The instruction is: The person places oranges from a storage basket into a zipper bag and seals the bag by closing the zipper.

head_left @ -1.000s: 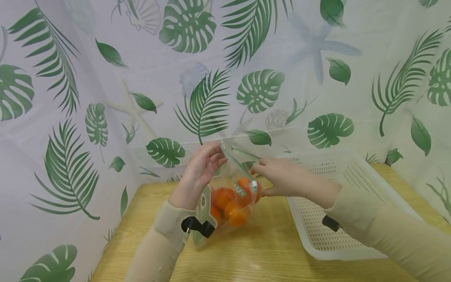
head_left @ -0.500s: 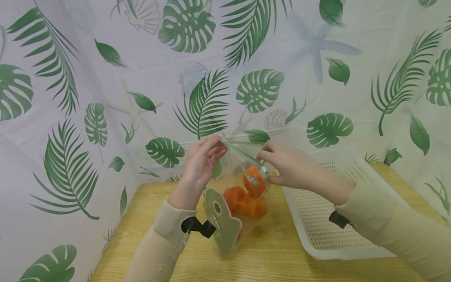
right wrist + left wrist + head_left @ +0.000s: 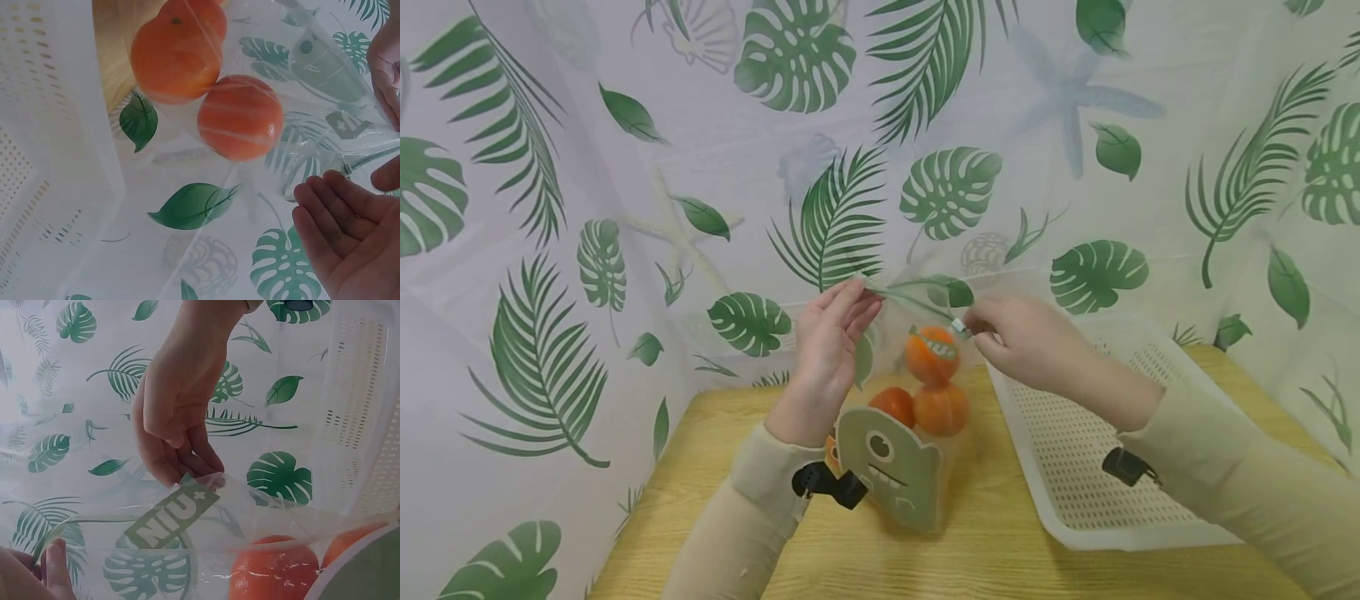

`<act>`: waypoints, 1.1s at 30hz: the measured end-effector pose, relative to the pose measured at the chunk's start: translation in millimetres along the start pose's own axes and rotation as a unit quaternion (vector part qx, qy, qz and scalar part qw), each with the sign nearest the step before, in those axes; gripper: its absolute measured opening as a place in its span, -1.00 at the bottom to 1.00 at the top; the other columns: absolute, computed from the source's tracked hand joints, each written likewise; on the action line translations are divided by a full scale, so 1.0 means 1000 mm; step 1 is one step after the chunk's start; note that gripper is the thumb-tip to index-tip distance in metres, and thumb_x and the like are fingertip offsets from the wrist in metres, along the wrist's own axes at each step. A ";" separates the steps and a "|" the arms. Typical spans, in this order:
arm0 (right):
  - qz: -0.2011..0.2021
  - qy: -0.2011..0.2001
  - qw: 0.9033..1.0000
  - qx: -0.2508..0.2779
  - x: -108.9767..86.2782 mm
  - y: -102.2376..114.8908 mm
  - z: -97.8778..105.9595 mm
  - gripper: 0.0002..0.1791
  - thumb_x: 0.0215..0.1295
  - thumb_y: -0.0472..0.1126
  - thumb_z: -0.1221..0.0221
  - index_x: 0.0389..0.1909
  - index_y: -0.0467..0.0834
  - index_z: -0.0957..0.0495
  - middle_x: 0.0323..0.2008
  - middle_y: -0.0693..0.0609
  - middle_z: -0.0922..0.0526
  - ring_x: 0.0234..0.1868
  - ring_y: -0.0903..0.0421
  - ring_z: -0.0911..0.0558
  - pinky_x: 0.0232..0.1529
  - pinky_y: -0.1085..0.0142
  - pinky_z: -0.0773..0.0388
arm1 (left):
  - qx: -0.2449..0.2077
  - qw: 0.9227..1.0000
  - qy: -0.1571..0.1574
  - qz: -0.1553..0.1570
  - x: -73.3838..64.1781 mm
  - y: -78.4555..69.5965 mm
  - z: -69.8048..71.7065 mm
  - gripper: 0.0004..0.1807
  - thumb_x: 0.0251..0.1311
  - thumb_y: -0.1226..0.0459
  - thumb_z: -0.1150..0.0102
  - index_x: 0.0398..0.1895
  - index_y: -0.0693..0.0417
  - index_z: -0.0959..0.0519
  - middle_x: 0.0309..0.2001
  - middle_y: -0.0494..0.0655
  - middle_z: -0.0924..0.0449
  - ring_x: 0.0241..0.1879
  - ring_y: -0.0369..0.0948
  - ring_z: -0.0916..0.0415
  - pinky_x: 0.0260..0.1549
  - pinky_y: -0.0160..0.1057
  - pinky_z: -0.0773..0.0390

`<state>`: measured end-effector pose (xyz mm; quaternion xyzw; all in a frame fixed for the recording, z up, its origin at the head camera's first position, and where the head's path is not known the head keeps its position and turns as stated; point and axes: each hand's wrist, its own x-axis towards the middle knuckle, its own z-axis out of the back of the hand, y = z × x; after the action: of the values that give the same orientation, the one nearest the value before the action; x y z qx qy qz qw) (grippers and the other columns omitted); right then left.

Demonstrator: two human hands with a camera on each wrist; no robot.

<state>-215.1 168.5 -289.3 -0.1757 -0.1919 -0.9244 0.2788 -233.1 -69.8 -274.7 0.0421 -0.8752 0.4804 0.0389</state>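
Note:
A clear zip bag (image 3: 887, 500) with a green one-eyed monster print stands upright near the middle of the table. Several oranges (image 3: 941, 409) show through its film. My left hand (image 3: 829, 350) pinches the top left corner of the bag, where the green zip strip (image 3: 917, 302) ends. At the strip's right end is a small white slider (image 3: 958, 326), and my right hand (image 3: 1026, 342) has its thumb and fingers about it. The right wrist view shows the slider end right at the right fingertips (image 3: 331, 178). The bag's mouth gapes slightly between the two hands.
A white perforated plastic basket (image 3: 1037, 492) stands on the wooden table (image 3: 700, 467), just right of the bag. Behind them hangs a leaf-printed cloth (image 3: 850, 125), which also covers the sides.
The bag has straightened, and its monster print has turned to face the camera. My right hand has moved slightly right and up to the slider, while my left hand has kept its corner.

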 end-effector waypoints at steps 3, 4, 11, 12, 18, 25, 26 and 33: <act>-0.015 0.006 1.000 0.014 0.003 0.002 -0.003 -0.78 0.43 -0.21 -0.18 -0.10 -0.25 -0.71 -0.21 -0.07 -0.78 -0.14 -0.05 -0.71 0.02 -0.02 -0.69 | 0.001 1.000 0.002 0.004 -0.003 -0.001 0.000 -0.89 0.54 0.42 -0.12 -0.19 0.16 -0.61 -0.38 -0.16 -0.75 -0.37 -0.34 -0.74 -0.22 -0.46 -0.74; -0.016 0.005 1.000 0.016 0.004 0.002 -0.005 -0.78 0.45 -0.18 -0.23 -0.11 -0.25 -0.71 -0.23 -0.06 -0.78 -0.16 -0.03 -0.72 0.00 -0.01 -0.70 | 0.001 1.000 0.004 0.005 -0.004 -0.001 0.000 -0.90 0.54 0.42 -0.12 -0.18 0.17 -0.61 -0.38 -0.16 -0.75 -0.37 -0.34 -0.74 -0.21 -0.46 -0.74; -0.035 -0.022 0.996 0.083 0.008 0.000 -0.015 -0.81 0.40 -0.18 -0.41 -0.21 -0.24 -0.69 -0.29 -0.09 -0.80 -0.22 -0.02 -0.76 -0.05 0.01 -0.73 | 0.024 0.999 0.037 0.008 -0.010 0.002 0.006 -0.89 0.57 0.39 -0.08 -0.12 0.20 -0.60 -0.36 -0.19 -0.74 -0.34 -0.35 -0.72 -0.18 -0.46 -0.74; -0.041 -0.025 0.994 0.101 0.008 0.000 -0.015 -0.83 0.39 -0.20 -0.41 -0.21 -0.24 -0.69 -0.28 -0.09 -0.80 -0.21 -0.03 -0.78 -0.04 0.01 -0.74 | 0.024 0.999 0.039 0.008 -0.011 0.002 0.007 -0.89 0.58 0.39 -0.07 -0.12 0.19 -0.59 -0.36 -0.19 -0.74 -0.33 -0.35 -0.72 -0.17 -0.46 -0.73; -0.073 -0.070 0.975 0.198 0.010 -0.003 -0.015 -0.90 0.43 -0.28 -0.37 -0.21 -0.25 -0.68 -0.24 -0.14 -0.84 -0.17 0.01 -0.82 -0.07 0.34 -0.75 | 0.005 1.000 0.017 0.003 -0.009 0.000 0.020 -0.82 0.58 0.38 -0.06 -0.23 0.10 -0.62 -0.38 -0.18 -0.72 -0.33 -0.33 -0.75 -0.21 -0.46 -0.74; -0.070 -0.105 0.946 0.298 0.016 -0.002 -0.007 -0.87 0.48 -0.36 -0.30 -0.08 -0.36 -0.62 -0.13 -0.31 -0.83 -0.27 0.52 -0.73 -0.10 0.65 -0.64 | 0.017 1.000 0.015 0.003 0.002 -0.004 0.040 -0.75 0.58 0.37 -0.07 -0.30 0.04 -0.67 -0.41 -0.18 -0.75 -0.33 -0.31 -0.79 -0.22 -0.45 -0.75; -0.062 -0.105 0.942 0.314 0.016 -0.002 -0.006 -0.87 0.48 -0.39 -0.28 -0.07 -0.38 -0.61 -0.13 -0.34 -0.82 -0.28 0.54 -0.72 -0.10 0.63 -0.65 | 0.026 1.000 0.015 0.002 0.003 -0.003 0.044 -0.79 0.59 0.36 -0.07 -0.24 0.09 -0.67 -0.41 -0.19 -0.75 -0.34 -0.31 -0.79 -0.22 -0.44 -0.75; 0.001 -0.099 0.923 0.373 0.018 0.004 -0.011 -0.92 0.46 -0.55 -0.20 -0.11 -0.49 -0.56 -0.15 -0.50 -0.76 -0.22 0.44 -0.79 -0.13 0.46 -0.76 | 0.139 0.989 -0.041 -0.009 0.013 0.002 0.070 -0.73 0.56 0.31 -0.14 0.14 0.34 -0.57 -0.46 -0.27 -0.66 -0.49 -0.38 -0.67 -0.34 -0.46 -0.70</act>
<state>-229.7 152.6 -289.8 -0.1495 -0.5490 -0.7639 0.3044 -248.5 -128.3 -311.8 0.0749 -0.8006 0.5944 0.0010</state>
